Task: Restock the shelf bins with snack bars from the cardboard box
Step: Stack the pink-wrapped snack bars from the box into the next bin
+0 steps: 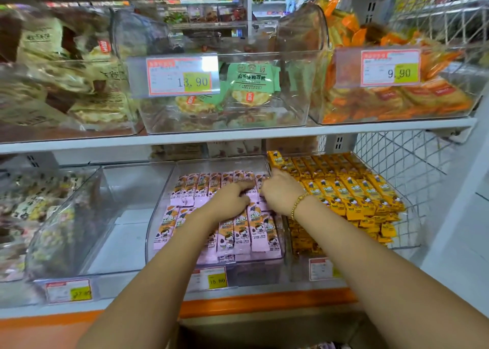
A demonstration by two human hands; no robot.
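Observation:
A clear plastic bin (164, 205) on the lower shelf holds rows of pink snack bars (238, 232). Both my hands are inside it, over the back row. My left hand (232, 197) lies palm down on the bars with its fingers curled onto them. My right hand (281, 192), with a gold bracelet at the wrist, is at the bin's right back corner, fingers bent down among the bars; what they hold is hidden. To the right, a bin of yellow snack bars (341, 184) is nearly full. The cardboard box is out of view.
Left of the pink bin stands a clear bin (100, 216) with little in it. The upper shelf (238, 134) carries bins of green (248, 83) and orange (397, 97) packets with price tags. A wire basket (412, 163) sits at the right. Orange shelf edge (264, 303) runs below.

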